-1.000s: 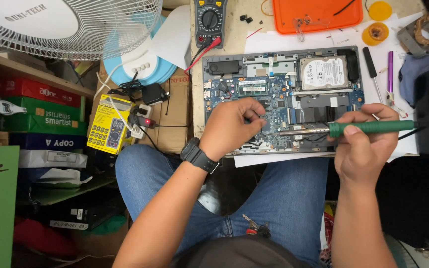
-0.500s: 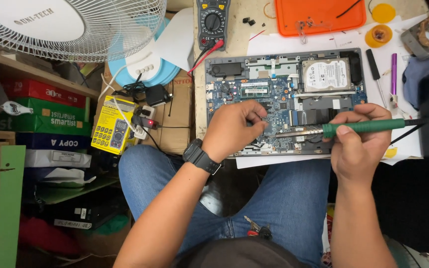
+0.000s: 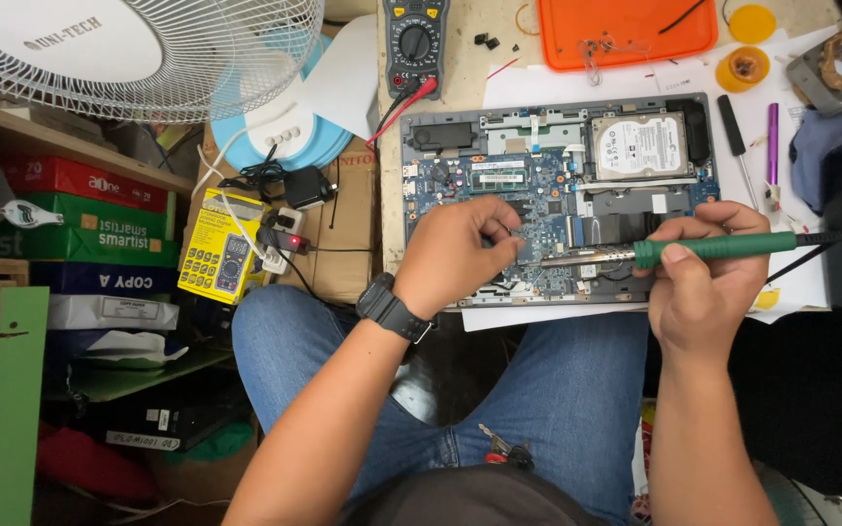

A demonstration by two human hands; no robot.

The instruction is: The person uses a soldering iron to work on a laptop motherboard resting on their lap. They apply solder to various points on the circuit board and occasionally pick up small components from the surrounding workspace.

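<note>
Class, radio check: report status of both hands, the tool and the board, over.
Left hand resting on laptop motherboard, fingers curled. Right hand gripping green-handled soldering iron, tip at the board beside the left fingertips. Nothing blocking; multimeter above, off the board.

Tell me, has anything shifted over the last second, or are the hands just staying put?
Hardly anything moved. The right hand keeps its grip on the green-handled soldering iron, tip laid across the open laptop's circuit board, and the left hand stays curled on the board near that tip. Only the camera view drifted slightly. The multimeter and orange tray stayed put.
</note>
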